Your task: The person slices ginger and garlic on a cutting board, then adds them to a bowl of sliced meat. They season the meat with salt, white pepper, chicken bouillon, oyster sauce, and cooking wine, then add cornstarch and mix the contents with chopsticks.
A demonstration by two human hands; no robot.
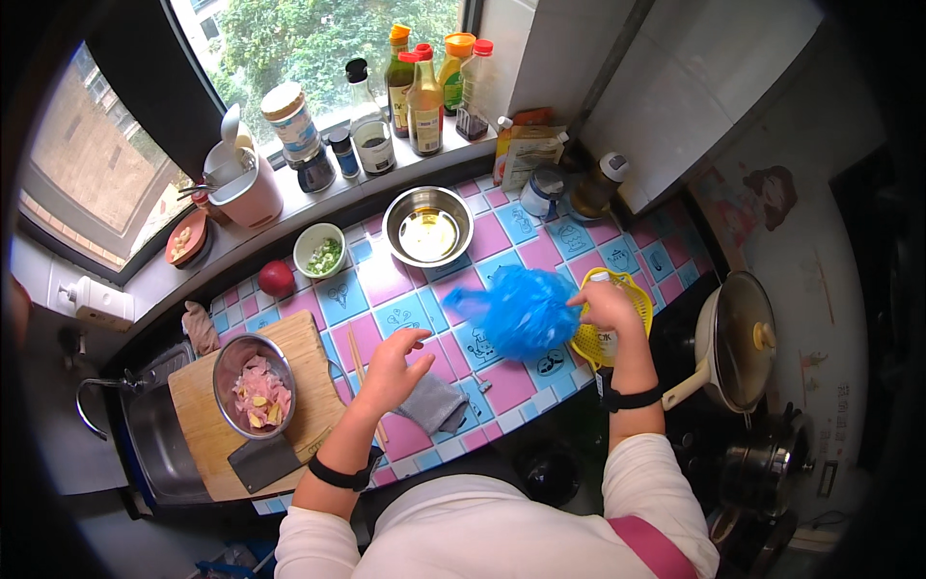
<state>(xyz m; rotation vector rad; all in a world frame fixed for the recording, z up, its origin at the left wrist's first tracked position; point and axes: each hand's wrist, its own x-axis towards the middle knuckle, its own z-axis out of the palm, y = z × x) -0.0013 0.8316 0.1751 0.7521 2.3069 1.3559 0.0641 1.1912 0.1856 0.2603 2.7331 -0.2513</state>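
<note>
My left hand (394, 370) hovers over the tiled-pattern counter with its fingers apart and nothing in it. Beneath and beside it lie a grey cloth (434, 403) and a pair of wooden chopsticks (356, 354). My right hand (610, 305) is at the right side of a crumpled blue plastic bag (528, 311), fingertips at its edge; whether they grip it cannot be told. Under that hand sits a yellow plastic basket (642, 293) with a white-labelled bottle (606, 349) in it, partly hidden by the hand.
A cutting board (195, 405) bears a steel bowl of sliced meat (260, 394) and a cleaver (264, 463). Behind stand a steel bowl with yellowish liquid (428, 231), a bowl of chopped scallions (322, 253) and a red onion (276, 279). A lidded pan (738, 340) is at right.
</note>
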